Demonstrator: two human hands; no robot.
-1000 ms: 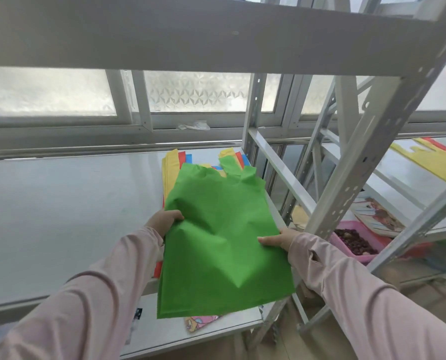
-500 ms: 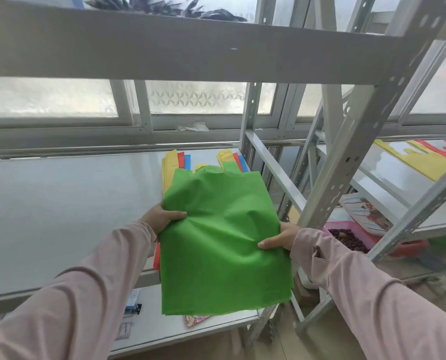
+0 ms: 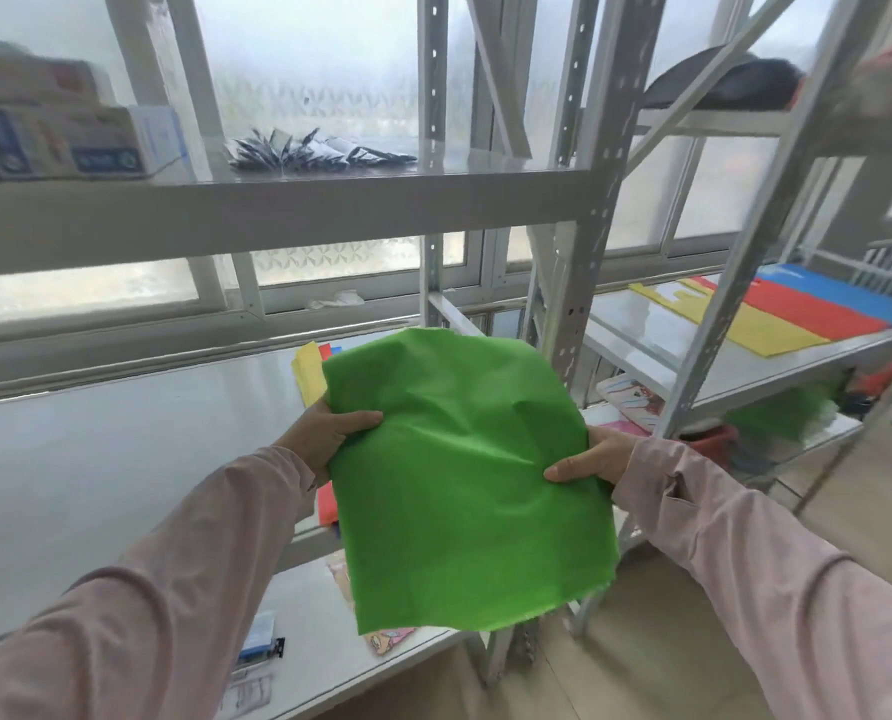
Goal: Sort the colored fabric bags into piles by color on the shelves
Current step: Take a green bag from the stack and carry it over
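A green fabric bag [image 3: 459, 475] is stretched between both my hands in front of the near shelf. My left hand [image 3: 329, 431] pinches its left edge and my right hand [image 3: 592, 457] pinches its right edge. Behind the bag, a mixed stack of bags [image 3: 310, 371] lies on the near shelf, with yellow, red and blue edges showing. On the right-hand shelf lie a yellow bag [image 3: 745, 324], a red bag [image 3: 802, 309] and a blue bag [image 3: 849, 293] side by side. More green fabric [image 3: 776, 415] sits on the level below them.
The white shelf surface [image 3: 122, 449] stretches to the left. Grey perforated uprights [image 3: 579, 283] stand between the two shelf units. Boxes [image 3: 64, 132] and dark packets [image 3: 319, 150] rest on the upper shelf. Printed cloth [image 3: 387, 639] and papers lie on the lower shelf.
The view has tilted up and to the right, bringing the upper shelf and the right-hand shelf into sight. The green bag has been lifted off the stack, still held by both hands.
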